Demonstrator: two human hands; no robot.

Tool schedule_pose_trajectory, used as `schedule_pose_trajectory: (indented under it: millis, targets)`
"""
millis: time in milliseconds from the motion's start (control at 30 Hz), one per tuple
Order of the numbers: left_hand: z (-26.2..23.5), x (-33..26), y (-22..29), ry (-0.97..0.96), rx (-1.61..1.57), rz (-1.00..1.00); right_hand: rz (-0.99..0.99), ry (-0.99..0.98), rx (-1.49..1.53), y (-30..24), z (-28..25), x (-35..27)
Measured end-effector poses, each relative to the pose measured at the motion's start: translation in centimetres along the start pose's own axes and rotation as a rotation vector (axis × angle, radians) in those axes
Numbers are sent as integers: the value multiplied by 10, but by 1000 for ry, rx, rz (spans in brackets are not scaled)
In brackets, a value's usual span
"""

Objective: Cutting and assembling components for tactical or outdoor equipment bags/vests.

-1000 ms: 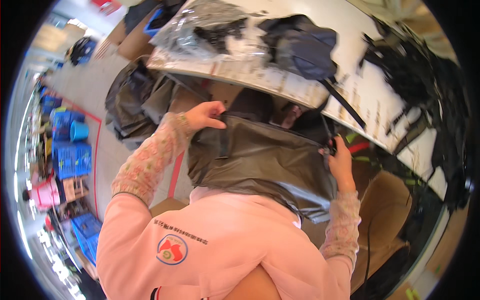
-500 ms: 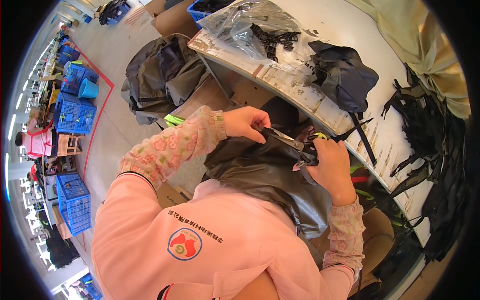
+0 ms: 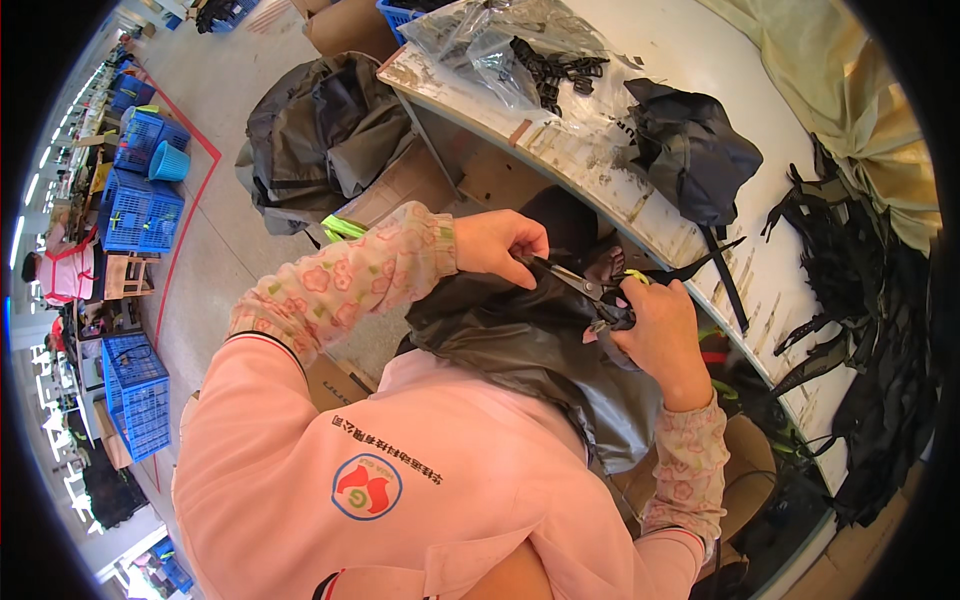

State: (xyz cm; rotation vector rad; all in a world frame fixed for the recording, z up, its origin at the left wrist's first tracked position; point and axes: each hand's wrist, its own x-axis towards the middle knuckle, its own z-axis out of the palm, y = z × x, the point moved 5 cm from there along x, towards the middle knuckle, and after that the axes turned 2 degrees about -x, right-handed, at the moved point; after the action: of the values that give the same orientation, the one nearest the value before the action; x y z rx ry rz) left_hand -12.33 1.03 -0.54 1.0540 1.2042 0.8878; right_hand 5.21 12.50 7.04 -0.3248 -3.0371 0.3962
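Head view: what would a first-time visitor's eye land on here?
Probably the scissors near the middle, held in the right hand with the blades pointing toward the left hand, above glossy dark fabric gathered before the pink top. Next might come the tangle of black straps on the right side of the pale table, and the bright blue crates far off at the left.

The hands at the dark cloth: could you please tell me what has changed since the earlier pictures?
Since a second ago, the left hand has moved rightward, toward the right hand, and seems to pinch the cloth. The right hand's scissors now point toward the left hand. The plastic bag and pouch stay on the table.
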Motion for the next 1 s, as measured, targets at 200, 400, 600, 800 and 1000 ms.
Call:
schedule_pose_trajectory:
  millis: [200,400,600,800,1000]
  targets:
    - [5,-2,2,0,69,-2,8,-42,1,5,7,-12]
    - [-7,6,6,73,154,86,148,-26,60,25,3,-31]
    - [-58,19,17,296,192,107,507,-32,513,44,9,-93]
    - [-57,6,18,599,584,273,681,-7,865,35,44,-177]
    - [-38,-59,1,342,349,199,789,76,902,8,70,-216]
